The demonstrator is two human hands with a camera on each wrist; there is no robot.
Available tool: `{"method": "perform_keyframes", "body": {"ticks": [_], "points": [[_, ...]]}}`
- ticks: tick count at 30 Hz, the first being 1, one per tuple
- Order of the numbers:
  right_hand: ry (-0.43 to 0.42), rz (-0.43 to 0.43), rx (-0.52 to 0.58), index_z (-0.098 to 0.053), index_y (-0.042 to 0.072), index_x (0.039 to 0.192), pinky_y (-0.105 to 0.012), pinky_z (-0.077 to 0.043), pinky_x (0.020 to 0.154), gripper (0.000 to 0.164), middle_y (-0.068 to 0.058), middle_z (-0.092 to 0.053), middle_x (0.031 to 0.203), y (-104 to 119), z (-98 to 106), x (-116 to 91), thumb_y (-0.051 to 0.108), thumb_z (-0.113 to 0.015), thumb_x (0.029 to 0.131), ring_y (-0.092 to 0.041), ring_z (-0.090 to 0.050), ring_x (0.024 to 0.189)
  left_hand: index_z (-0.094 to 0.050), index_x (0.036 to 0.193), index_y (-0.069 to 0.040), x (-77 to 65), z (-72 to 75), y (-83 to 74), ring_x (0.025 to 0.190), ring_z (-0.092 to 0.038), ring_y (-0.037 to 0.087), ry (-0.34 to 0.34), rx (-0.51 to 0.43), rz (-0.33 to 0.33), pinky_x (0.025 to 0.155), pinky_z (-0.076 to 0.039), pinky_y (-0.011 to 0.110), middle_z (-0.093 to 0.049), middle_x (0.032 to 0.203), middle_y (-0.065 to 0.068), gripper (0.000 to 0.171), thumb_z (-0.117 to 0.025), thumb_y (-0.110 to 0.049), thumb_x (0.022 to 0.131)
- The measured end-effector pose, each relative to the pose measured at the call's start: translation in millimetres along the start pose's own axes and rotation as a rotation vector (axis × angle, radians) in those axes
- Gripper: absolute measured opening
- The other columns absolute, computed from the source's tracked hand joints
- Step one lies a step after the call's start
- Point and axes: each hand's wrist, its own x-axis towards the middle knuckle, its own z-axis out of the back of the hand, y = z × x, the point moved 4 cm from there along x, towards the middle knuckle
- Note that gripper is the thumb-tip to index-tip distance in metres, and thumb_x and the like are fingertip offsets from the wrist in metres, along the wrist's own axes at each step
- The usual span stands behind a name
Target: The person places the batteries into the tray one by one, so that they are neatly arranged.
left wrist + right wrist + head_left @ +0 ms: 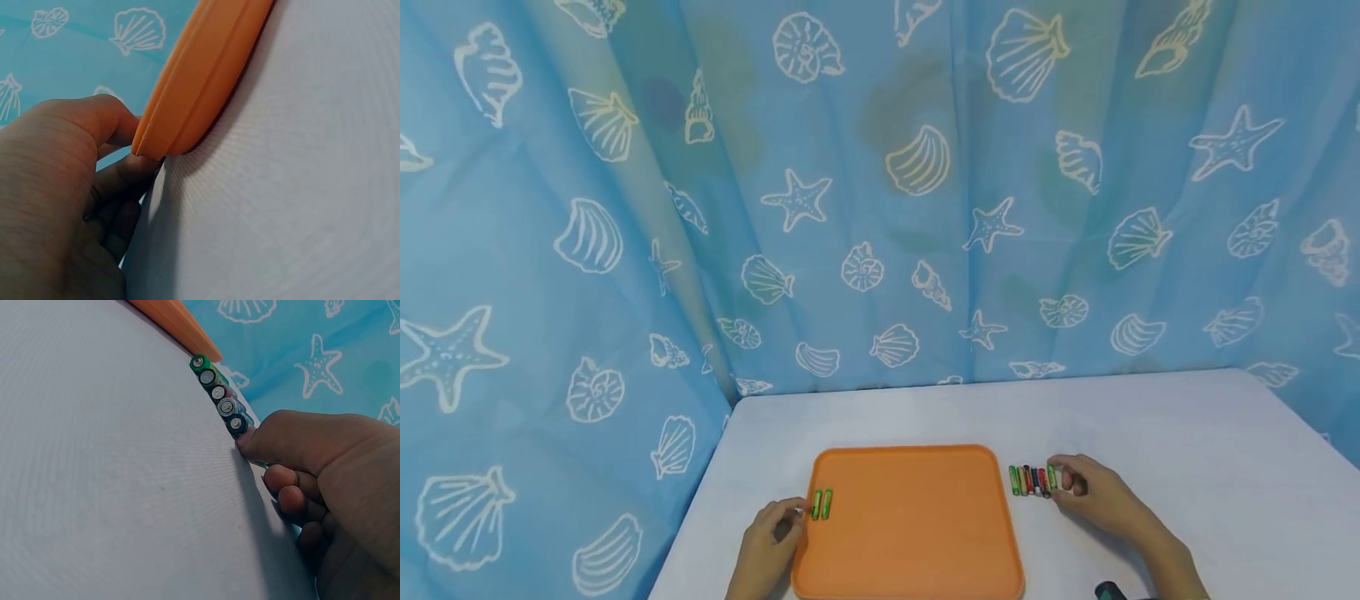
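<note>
At the left edge of the orange tray [910, 521], my left hand [767, 537] pinches the rim between thumb and index finger, with the fingertips partly hidden behind it in the left wrist view. Two green batteries [827, 504] lie side by side in the tray, close to those fingertips. On the table to the right of the tray, my right hand [1093, 492] pinches a green battery [1052, 477] at the right end of a row. Several other batteries [217, 392] in green, red and dark colours lie side by side in that row, their ends facing the right wrist camera.
A white cloth-covered table [1187, 442] carries the tray and the battery row. Blue curtains [865, 208] with white shell and starfish prints hang behind and at the left. A small dark and green object [1108, 590] shows beside the right forearm.
</note>
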Motion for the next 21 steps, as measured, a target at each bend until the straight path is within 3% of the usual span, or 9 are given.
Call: {"method": "perform_keyframes", "body": {"ticks": [7, 16, 21], "points": [[-0.008, 0.003, -0.006, -0.061, -0.002, 0.128, -0.026, -0.042, 0.064, 0.051, 0.002, -0.051, 0.085, -1.5, 1.3, -2.4, 0.016, -0.078, 0.083, -0.011, -0.045, 0.074, -0.071, 0.110, -0.022, -1.6, -1.3, -1.7, 0.091, -0.054, 0.013, 0.004, 0.005, 0.024, 0.091, -0.046, 0.045, -0.059, 0.090, -0.007, 0.024, -0.068, -0.011, 0.088], [-0.032, 0.016, -0.006, -0.060, -0.001, 0.130, -0.027, -0.041, 0.064, 0.052, 0.000, -0.050, 0.086, 0.5, 6.9, 0.9, 0.015, -0.078, 0.084, -0.012, -0.044, 0.074, -0.070, 0.111, -0.024, 5.0, 1.3, -5.5, 0.098, -0.055, 0.013, -0.027, -0.022, -0.042, 0.096, -0.045, 0.046, -0.060, 0.093, -0.009, 0.025, -0.067, -0.011, 0.091], [-0.011, 0.002, 0.000, -0.059, -0.001, 0.131, -0.028, -0.041, 0.064, 0.053, 0.000, -0.051, 0.086, -3.1, -0.2, 1.9, 0.016, -0.078, 0.084, -0.014, -0.045, 0.075, -0.070, 0.113, -0.023, 0.3, -1.3, 2.1, 0.101, -0.056, 0.017, -0.016, -0.012, -0.005, 0.099, -0.044, 0.050, -0.060, 0.094, -0.008, 0.026, -0.067, -0.011, 0.091]]}}
